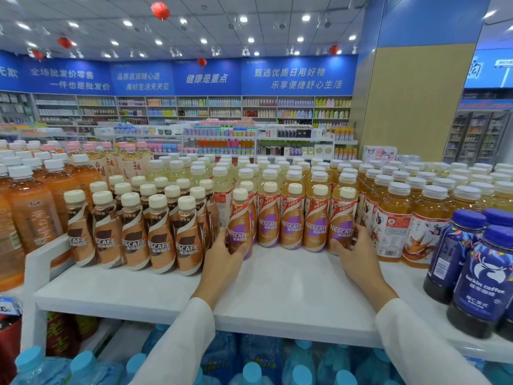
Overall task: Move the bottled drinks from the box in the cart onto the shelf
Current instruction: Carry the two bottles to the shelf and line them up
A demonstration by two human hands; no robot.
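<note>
So we've got both hands on the shelf (277, 287), each wrapped around a small Nescafé bottle. Our left hand (222, 259) is curled round the leftmost purple-label bottle (240, 226), thumb across its front near the bottom, fingers behind it. Our right hand (358, 251) grips the rightmost purple-label bottle (342, 220) from its right side, fingertips showing at the edge of the label. Both bottles stand upright on the shelf, at the two ends of a row of purple-label bottles (291, 218), five across the front.

These bottles are little waisted plastic ones with cream ribbed caps, tan shrink-wrap with a purple patch, white NESCAFE lettering and a red diagonal band up top. Glossy, smooth wrap.

Just left of them sits a block of brown-label Nescafé bottles (133, 226), same shape, darker swirl. Behind are taller clear bottles of pale yellow drink with white caps (277, 173), and orange tea bottles (30, 212) far left. At right, dark blue Luckin coffee bottles (480, 268) with blue caps stand at the shelf's front edge.

The shelf is plain white, flat and matte. Below it, blue-capped water bottles (249, 365). Long white sleeves (180, 343) on both arms. Behind: a bright shop, blue banners, red lanterns (160, 10), ceiling spotlights.
</note>
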